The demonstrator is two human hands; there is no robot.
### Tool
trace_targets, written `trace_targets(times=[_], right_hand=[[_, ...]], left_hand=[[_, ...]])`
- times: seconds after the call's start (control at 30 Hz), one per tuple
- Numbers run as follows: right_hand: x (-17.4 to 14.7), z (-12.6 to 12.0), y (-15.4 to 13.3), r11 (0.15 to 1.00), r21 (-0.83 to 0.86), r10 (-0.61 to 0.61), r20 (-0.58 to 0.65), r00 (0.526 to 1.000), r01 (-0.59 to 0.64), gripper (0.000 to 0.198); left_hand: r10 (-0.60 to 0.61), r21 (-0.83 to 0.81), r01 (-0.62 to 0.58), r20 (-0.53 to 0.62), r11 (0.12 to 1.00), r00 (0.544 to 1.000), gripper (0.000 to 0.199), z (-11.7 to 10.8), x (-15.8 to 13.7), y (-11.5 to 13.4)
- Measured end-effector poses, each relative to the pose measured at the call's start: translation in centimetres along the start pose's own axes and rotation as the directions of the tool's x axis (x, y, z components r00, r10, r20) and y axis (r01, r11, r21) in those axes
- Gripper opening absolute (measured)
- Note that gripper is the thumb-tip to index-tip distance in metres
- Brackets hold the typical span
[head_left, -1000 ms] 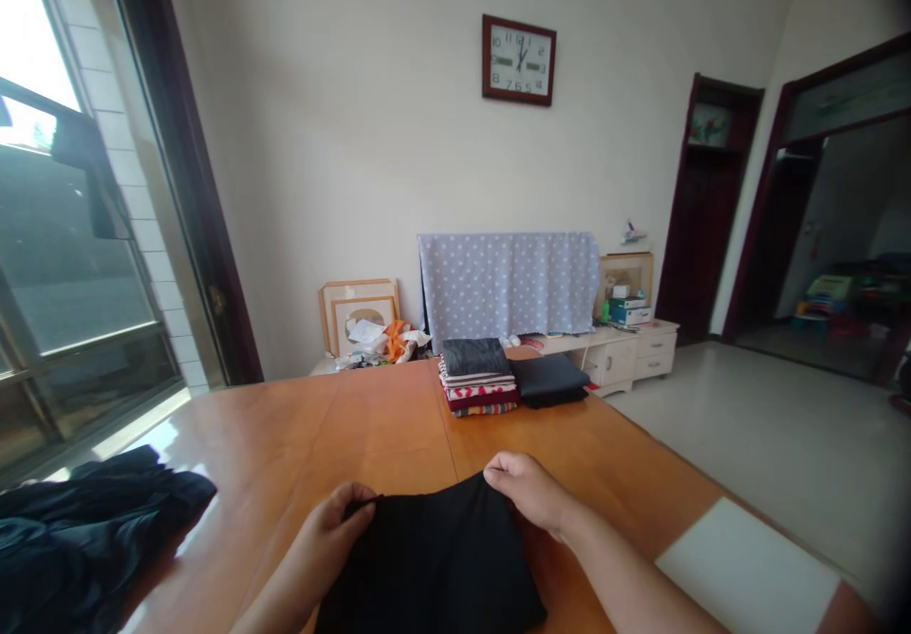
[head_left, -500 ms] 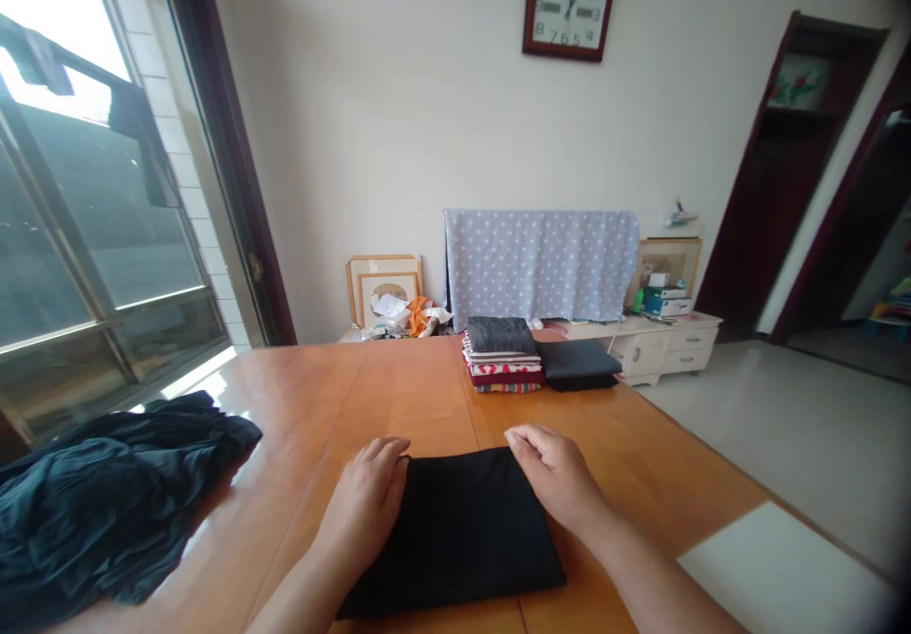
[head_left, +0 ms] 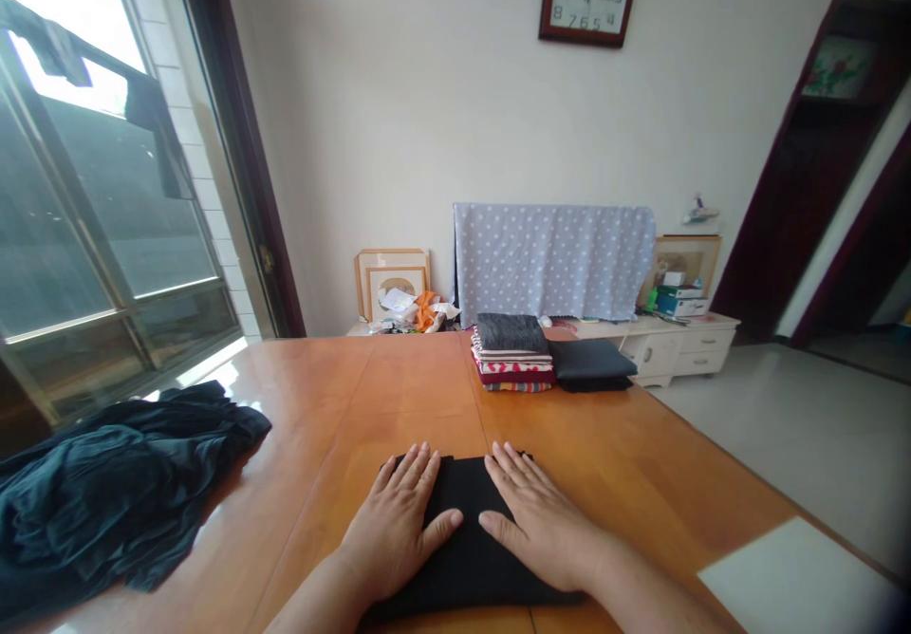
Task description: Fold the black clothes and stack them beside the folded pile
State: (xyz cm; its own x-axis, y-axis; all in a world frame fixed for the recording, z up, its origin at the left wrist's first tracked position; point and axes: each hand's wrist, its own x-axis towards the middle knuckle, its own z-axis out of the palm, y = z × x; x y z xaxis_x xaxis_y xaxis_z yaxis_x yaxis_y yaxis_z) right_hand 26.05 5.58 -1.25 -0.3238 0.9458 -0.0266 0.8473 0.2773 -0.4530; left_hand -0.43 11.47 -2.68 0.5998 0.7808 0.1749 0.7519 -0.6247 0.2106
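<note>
A folded black garment (head_left: pixel 474 568) lies flat on the wooden table (head_left: pixel 399 397) right in front of me. On its left half rests my left hand (head_left: pixel 402 525), palm down with the fingers stretched out and the thumb pointing inward. My right hand (head_left: pixel 530 515) lies flat on the right half in the same way. Both hands cover much of the cloth, whose exact kind I cannot make out. To the left, a crumpled heap of dark clothing (head_left: pixel 120 482) spreads over the table.
At the table's far side stands a stack of folded clothes (head_left: pixel 512 354), beside a folded black pile (head_left: pixel 592 364). A pale sheet (head_left: pixel 797 572) lies at the right edge. Behind are a white cabinet (head_left: pixel 690 349) and a dotted cloth (head_left: pixel 555 259).
Both hands have moved from the garment's far corners onto its top and flattened out, with fingers extended. The view has shifted slightly to the left.
</note>
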Motion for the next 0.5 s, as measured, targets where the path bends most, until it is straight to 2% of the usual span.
trace_targets(times=[0.4, 0.5], right_hand=[[0.0, -0.4, -1.0, 0.998, -0.048, 0.030, 0.046, 0.998, -0.028, 0.089], [-0.1, -1.0, -1.2, 0.998, -0.057, 0.033, 0.082, 0.996, -0.028, 0.091]], left_hand=[[-0.058, -0.047, 0.061, 0.067, 0.997, 0.996, 0.084, -1.4, -0.1, 1.3], [-0.171, -0.107, 0.173, 0.028, 0.979, 0.985, 0.074, -2.0, 0.1, 0.2]])
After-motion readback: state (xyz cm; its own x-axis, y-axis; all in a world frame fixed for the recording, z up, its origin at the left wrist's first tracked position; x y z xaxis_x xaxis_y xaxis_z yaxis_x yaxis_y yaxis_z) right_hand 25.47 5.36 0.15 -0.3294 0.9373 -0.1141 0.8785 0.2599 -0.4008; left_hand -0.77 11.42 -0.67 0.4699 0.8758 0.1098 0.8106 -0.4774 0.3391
